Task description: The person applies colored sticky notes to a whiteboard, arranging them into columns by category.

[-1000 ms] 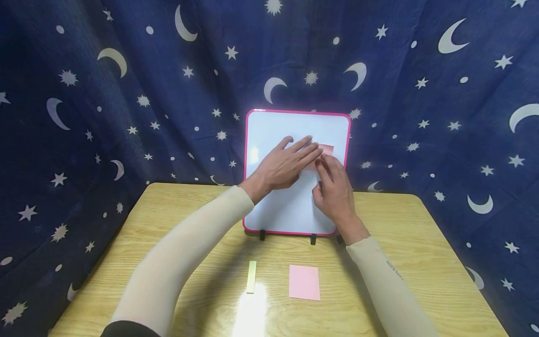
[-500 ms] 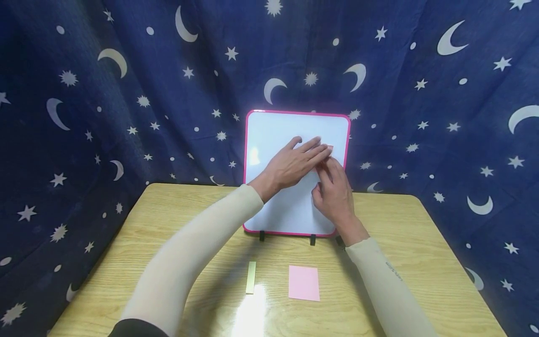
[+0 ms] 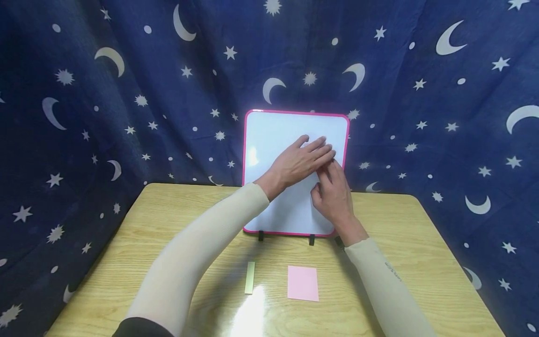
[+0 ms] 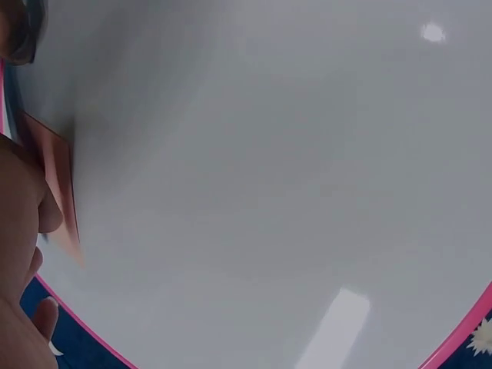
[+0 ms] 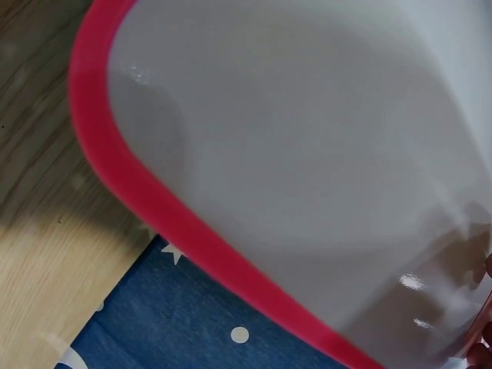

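A whiteboard (image 3: 273,131) with a pink rim stands upright at the table's far side. My left hand (image 3: 301,164) lies across its right half, fingers straight and held side by side. Under those fingers is a pink sticky note (image 4: 60,173); the left wrist view shows it standing partly off the board, while the head view hides it. My right hand (image 3: 334,196) touches the same area from below, its fingertips behind the left fingers and its thumb apart from them. Part of the note's edge, with dim fingertips beside it, shows at the lower right of the right wrist view.
On the wooden table (image 3: 168,234) lie a pink pad of sticky notes (image 3: 303,283) and a narrow yellow strip (image 3: 250,278). Small black feet (image 3: 311,239) support the board. A blue curtain (image 3: 202,84) with moons and stars hangs behind and beside the table.
My left hand has slid to the right across the board, covering the pink sticky note that was partly visible before. My right hand has stayed nearly still.
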Demonstrator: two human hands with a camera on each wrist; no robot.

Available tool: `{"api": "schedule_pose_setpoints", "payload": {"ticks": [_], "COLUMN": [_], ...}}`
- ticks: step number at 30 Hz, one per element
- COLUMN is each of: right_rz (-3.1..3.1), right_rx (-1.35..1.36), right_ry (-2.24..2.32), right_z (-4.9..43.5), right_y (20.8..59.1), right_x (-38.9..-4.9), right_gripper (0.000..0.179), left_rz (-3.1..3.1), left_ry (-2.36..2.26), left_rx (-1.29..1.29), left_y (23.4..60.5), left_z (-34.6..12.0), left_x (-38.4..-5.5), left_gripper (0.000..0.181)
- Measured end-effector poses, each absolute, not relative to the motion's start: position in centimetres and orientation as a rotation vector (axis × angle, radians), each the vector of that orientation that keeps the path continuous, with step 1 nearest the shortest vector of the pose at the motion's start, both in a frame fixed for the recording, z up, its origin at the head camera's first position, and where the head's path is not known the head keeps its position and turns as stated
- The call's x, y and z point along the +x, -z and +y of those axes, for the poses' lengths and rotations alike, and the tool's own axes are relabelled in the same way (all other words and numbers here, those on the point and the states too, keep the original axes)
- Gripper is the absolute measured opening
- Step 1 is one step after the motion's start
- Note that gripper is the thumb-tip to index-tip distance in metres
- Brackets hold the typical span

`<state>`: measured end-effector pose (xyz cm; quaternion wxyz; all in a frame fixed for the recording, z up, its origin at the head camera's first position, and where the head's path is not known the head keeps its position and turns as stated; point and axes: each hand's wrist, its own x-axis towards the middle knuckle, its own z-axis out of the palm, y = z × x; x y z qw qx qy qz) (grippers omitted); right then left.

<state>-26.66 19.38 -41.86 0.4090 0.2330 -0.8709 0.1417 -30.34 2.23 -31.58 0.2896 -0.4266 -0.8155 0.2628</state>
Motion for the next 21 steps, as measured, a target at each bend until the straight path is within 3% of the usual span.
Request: {"api": "schedule_pose_setpoints", "payload": {"ticks": [21], "right_rz": [-2.22], "right_rx": [0.577], "right_ry": [-0.359], "right_z": [19.48], "right_y": [42.11], "right_x": [-26.74], "right_gripper": [0.06], "left_rz": [-2.094], "left_ry": [-0.802], "left_rx": [-1.137], "left_y": [31.28], "left_z": [2.6], "left_x": [-30.11], "left_gripper": [0.059]}}
